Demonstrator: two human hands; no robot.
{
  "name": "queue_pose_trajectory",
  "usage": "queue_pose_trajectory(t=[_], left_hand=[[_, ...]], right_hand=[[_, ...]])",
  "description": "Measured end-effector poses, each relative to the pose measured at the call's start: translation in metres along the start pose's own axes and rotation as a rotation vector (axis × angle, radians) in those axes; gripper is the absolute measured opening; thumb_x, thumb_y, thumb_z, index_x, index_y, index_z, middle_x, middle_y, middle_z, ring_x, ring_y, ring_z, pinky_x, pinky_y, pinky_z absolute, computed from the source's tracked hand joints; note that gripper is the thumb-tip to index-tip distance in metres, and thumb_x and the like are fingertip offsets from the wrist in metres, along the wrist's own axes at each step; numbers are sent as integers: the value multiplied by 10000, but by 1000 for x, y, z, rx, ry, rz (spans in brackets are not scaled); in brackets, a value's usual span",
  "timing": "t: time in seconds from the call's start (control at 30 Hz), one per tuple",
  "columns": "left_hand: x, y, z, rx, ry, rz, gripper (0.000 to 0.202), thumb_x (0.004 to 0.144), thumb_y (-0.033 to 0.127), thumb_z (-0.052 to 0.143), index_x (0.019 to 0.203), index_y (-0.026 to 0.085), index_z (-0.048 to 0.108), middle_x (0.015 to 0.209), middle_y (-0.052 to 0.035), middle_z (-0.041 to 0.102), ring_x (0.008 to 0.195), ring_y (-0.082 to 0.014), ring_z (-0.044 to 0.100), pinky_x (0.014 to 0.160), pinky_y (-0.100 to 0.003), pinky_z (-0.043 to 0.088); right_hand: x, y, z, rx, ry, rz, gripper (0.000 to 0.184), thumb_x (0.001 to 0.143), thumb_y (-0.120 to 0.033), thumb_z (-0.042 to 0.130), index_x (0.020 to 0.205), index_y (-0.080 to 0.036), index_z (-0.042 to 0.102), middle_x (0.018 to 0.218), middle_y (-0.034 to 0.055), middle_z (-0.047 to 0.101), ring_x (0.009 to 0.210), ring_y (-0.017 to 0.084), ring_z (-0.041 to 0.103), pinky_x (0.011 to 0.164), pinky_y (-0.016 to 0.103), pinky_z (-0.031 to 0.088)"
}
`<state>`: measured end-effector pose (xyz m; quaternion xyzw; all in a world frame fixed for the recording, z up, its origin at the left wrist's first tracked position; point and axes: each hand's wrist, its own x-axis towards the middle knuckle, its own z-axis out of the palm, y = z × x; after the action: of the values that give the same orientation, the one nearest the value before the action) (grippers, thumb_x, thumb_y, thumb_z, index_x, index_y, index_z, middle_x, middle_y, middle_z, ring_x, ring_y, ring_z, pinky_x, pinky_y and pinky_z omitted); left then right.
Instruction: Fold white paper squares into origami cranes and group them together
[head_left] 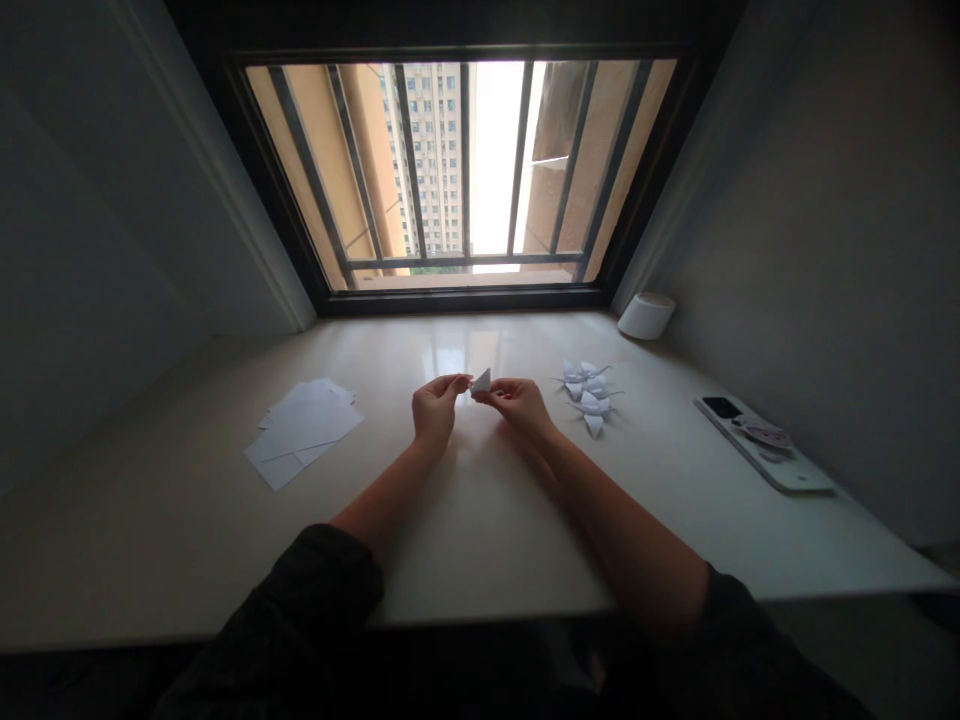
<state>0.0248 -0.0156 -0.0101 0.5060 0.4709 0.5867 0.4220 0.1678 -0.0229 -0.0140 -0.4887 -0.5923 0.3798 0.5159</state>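
Observation:
A small folded piece of white paper (482,380) is held above the middle of the sill, with a pointed flap standing up. My left hand (438,404) pinches its left end between thumb and fingertips. From the other side my right hand (517,402) grips the lower right part, fingers closed. The fingertips hide some of the folds. To the right of my right hand lie several folded white paper cranes (592,402), clustered together. Left of my left hand is a loose pile of white paper sheets (307,425), overlapping at different angles.
Near the right wall a phone (765,445) lies with its camera side up. A white cylindrical object (646,316) sits in the back right corner. Behind the pale sill (480,540) is a barred window (465,290); the sill's front edge is close to me.

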Motion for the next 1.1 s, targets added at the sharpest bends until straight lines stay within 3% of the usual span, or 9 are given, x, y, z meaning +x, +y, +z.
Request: queue_pose_trajectory(t=[0.43, 0.6, 0.83, 1.1], left_hand=[[1, -4, 2, -84, 43, -3, 289, 699, 412, 655, 818, 157, 717, 815, -70, 716, 766, -168, 635, 711, -293, 463], [3, -1, 0, -96, -13, -29, 279, 676, 403, 687, 809, 162, 726, 832, -78, 722, 779, -179, 640, 757, -317, 468], [4, -1, -1, -99, -116, 42, 232, 632, 336, 738, 792, 168, 737, 892, -82, 724, 903, -227, 647, 875, -366, 465], [2, -8, 0, -46, -67, 110, 199, 684, 338, 696, 805, 185, 735, 864, -65, 724, 877, -212, 649, 864, -353, 464]], right_hand=[[1, -1, 2, 81, 13, 15, 305, 628, -459, 717, 692, -161, 724, 689, 72, 718, 653, 196, 655, 614, 277, 471], [1, 2, 2, 72, 21, 3, 292, 631, -452, 725, 713, -172, 731, 703, 65, 724, 671, 205, 664, 630, 283, 479], [2, 8, 0, 19, 62, -1, 279, 659, -452, 706, 757, -193, 738, 728, 54, 729, 697, 213, 670, 656, 297, 490], [2, 8, 1, -8, 97, -6, 272, 692, -444, 671, 726, -182, 735, 687, 50, 717, 659, 193, 655, 635, 283, 484]])
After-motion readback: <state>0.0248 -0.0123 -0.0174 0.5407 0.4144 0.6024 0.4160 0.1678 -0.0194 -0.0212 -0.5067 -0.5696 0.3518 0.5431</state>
